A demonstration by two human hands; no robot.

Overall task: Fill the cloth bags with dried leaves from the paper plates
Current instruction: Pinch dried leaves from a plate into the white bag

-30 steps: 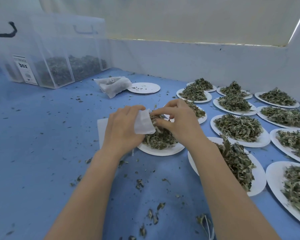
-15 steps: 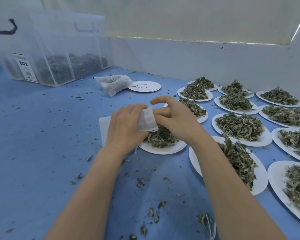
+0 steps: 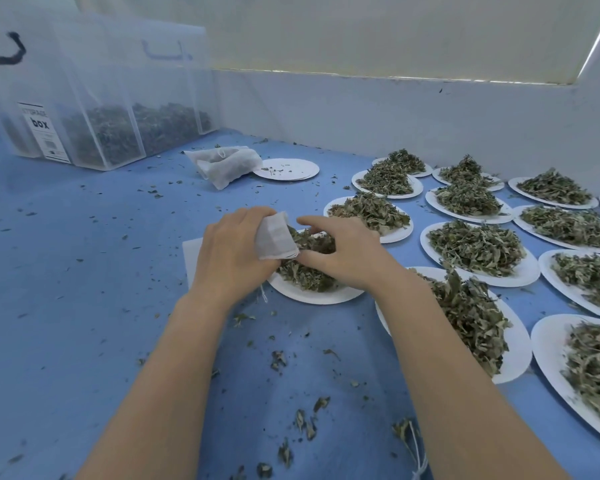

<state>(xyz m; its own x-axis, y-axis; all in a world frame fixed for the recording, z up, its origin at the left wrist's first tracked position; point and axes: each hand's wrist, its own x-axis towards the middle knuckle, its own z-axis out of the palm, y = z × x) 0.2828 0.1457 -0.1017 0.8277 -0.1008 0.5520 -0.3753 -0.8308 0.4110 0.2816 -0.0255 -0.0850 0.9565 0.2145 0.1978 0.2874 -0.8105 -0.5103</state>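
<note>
Two hands (image 3: 229, 258), two bags (image 3: 274, 237), fourteen plates (image 3: 291, 174).
</note>
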